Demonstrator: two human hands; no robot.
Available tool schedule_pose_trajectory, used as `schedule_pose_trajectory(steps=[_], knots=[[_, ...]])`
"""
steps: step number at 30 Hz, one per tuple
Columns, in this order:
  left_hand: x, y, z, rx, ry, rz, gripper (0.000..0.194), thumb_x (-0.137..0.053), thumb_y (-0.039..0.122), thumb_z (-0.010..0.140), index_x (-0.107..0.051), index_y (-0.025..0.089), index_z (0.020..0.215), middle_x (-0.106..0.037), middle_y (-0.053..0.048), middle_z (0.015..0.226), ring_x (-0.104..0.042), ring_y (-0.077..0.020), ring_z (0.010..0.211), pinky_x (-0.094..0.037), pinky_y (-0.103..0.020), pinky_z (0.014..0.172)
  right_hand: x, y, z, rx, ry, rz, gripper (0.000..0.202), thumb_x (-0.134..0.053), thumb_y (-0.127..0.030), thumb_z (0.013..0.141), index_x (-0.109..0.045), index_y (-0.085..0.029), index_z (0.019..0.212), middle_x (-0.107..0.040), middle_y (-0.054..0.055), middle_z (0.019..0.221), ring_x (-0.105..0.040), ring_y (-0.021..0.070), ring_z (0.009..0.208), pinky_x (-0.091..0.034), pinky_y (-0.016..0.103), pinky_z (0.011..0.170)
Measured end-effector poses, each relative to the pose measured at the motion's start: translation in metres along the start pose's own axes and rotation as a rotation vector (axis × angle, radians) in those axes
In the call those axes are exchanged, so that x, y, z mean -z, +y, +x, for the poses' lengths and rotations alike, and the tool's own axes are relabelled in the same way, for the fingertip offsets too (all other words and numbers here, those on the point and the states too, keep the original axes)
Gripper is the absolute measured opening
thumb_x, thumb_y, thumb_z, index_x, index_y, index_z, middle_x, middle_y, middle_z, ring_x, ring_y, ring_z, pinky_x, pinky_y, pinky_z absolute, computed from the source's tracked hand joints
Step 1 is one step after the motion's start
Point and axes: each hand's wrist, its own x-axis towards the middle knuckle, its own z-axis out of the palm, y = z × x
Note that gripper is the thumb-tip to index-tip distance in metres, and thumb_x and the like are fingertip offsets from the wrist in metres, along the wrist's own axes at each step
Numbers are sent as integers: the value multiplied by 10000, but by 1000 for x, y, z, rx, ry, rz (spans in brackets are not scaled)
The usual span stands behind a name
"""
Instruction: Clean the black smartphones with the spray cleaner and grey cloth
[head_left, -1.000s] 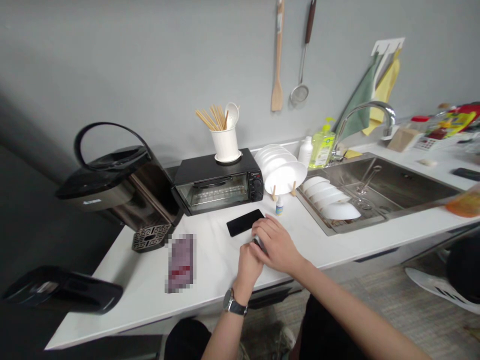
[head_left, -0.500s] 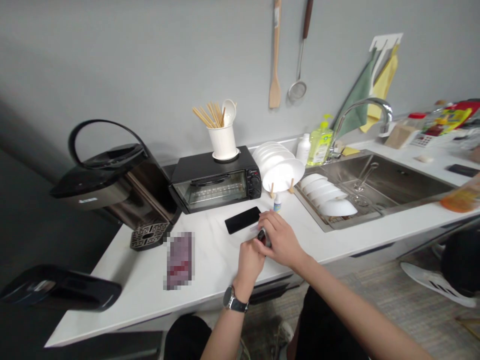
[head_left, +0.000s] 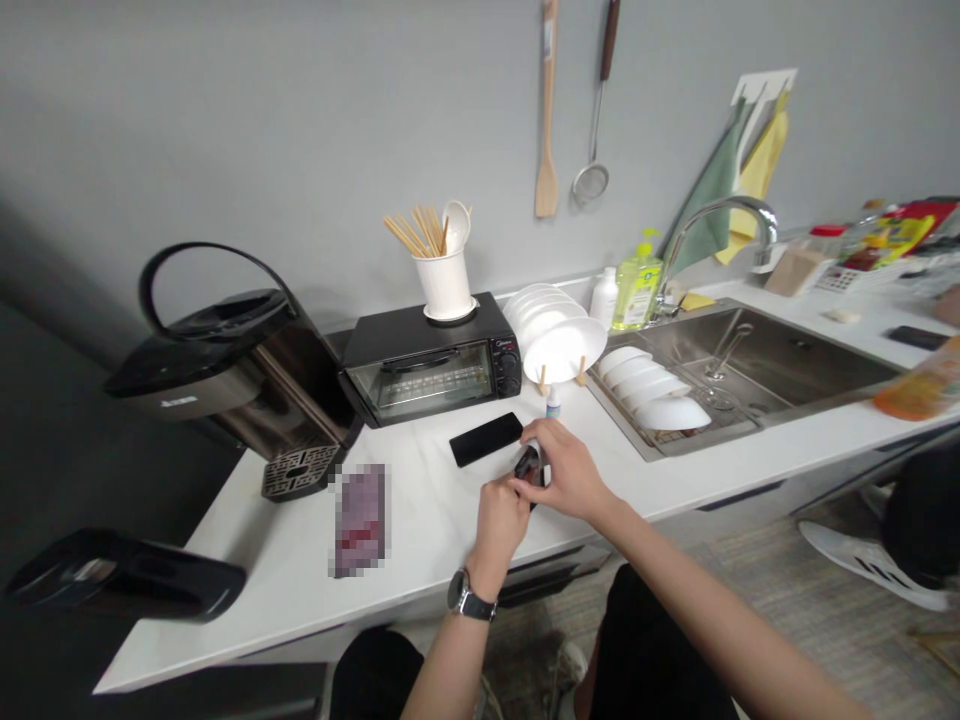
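My left hand [head_left: 501, 515], with a watch at its wrist, is closed at the front of the white counter [head_left: 420, 520]. My right hand [head_left: 566, 470] meets it, its fingers curled round a small dark object [head_left: 527, 463] that sits between the two hands. What this object is I cannot make out. Just behind the hands lies a black phone [head_left: 486, 439], flat on the counter. A small white bottle with a blue label [head_left: 553, 402] stands beyond my right hand.
A black toaster oven [head_left: 435, 375] carries a white utensil cup [head_left: 442, 285]. A dark water dispenser [head_left: 300, 390] stands left. Plates [head_left: 562, 350] and the sink [head_left: 780, 370] are right. Another person's shoe [head_left: 874, 565] shows at lower right.
The fingers of my right hand have shifted round the dark object, and more of it shows between the hands. The view has moved slightly.
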Motion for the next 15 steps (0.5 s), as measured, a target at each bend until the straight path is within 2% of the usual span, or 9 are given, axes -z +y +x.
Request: schedule_pose_trajectory(steps=[3, 5, 8, 10, 12, 13, 15], knots=[[-2, -2, 0, -19, -10, -7, 248, -530, 19, 893, -718, 154, 800, -749, -82, 716, -722, -216, 665, -491, -272, 616, -11, -15, -3, 11, 83, 37, 354, -705, -346, 838, -544, -208, 1121, -616, 158, 1198, -580, 350, 1197, -531, 532, 1009], [-4, -3, 0, -20, -10, -10, 230, -547, 15, 866, -688, 165, 765, -728, -60, 692, -703, -203, 647, -486, -263, 609, -18, -24, -6, 52, 108, 6, 302, -651, -246, 843, -553, -209, 1126, -626, 154, 1229, -557, 347, 1265, -452, 595, 1127], [-6, -3, 1, -11, 0, -11, 216, -545, -4, 830, -673, 164, 785, -736, -64, 745, -699, -204, 676, -504, -268, 622, -25, -30, -10, 233, 81, -76, 226, -537, -113, 894, -585, -213, 1090, -700, 90, 1110, -622, 271, 1170, -358, 587, 1226], [-6, -3, 1, -7, 7, -14, 240, -525, -17, 829, -692, 150, 871, -766, -92, 866, -724, -218, 768, -538, -281, 681, -24, -27, -10, 390, 59, -130, 241, -480, -72, 933, -612, -202, 1087, -727, 66, 1045, -657, 223, 1039, -408, 507, 1207], [-6, -2, 1, -8, 1, -22, 261, -521, -16, 834, -706, 141, 930, -775, -108, 925, -736, -231, 821, -554, -293, 722, -18, -20, -8, 493, 12, -156, 254, -474, -106, 978, -630, -188, 1160, -746, 77, 1087, -667, 215, 1020, -459, 453, 1164], [-5, -2, 0, -9, -9, -26, 252, -524, -11, 837, -710, 139, 917, -772, -105, 892, -736, -233, 802, -554, -296, 715, -14, -15, -5, 486, -9, -153, 257, -498, -156, 996, -626, -183, 1218, -749, 90, 1129, -671, 225, 1047, -478, 449, 1142], [-3, -3, 0, -5, -31, -32, 234, -525, 0, 845, -710, 142, 849, -755, -95, 789, -727, -232, 729, -543, -297, 679, -4, -6, 1, 365, -40, -121, 308, -594, -311, 994, -611, -185, 1274, -744, 111, 1170, -678, 256, 1063, -536, 450, 1048]])
